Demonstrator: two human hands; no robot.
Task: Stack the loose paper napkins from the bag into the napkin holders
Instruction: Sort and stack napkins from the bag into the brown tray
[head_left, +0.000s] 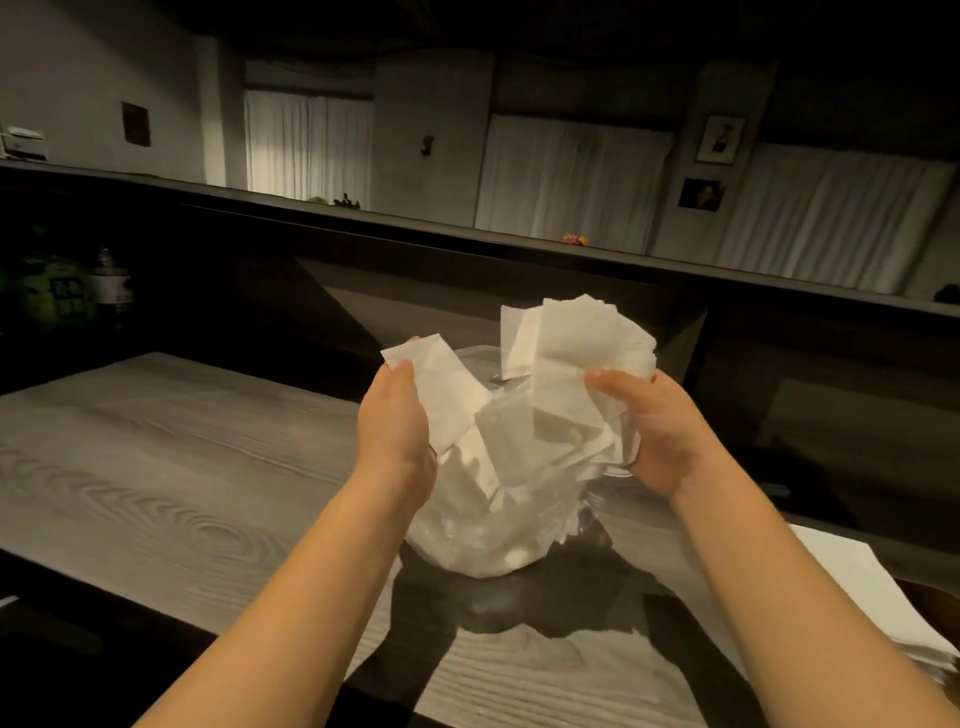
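Observation:
A clear plastic bag (524, 525) full of loose white paper napkins sits on the grey wood-grain table (171, 467), in the middle of the view. My left hand (397, 431) grips a few napkins (441, 389) at the bag's left side. Over the bag's right side, my right hand (654, 431) holds a thick fanned bunch of napkins (571, 343), thumb on top. Both bunches are lifted above the bag's mouth. No napkin holder is in view.
A flat pile of white napkins (857, 592) lies at the table's right edge. A dark counter ledge (467, 239) runs across behind the table. Bottles (111, 283) stand in the shadows at the far left.

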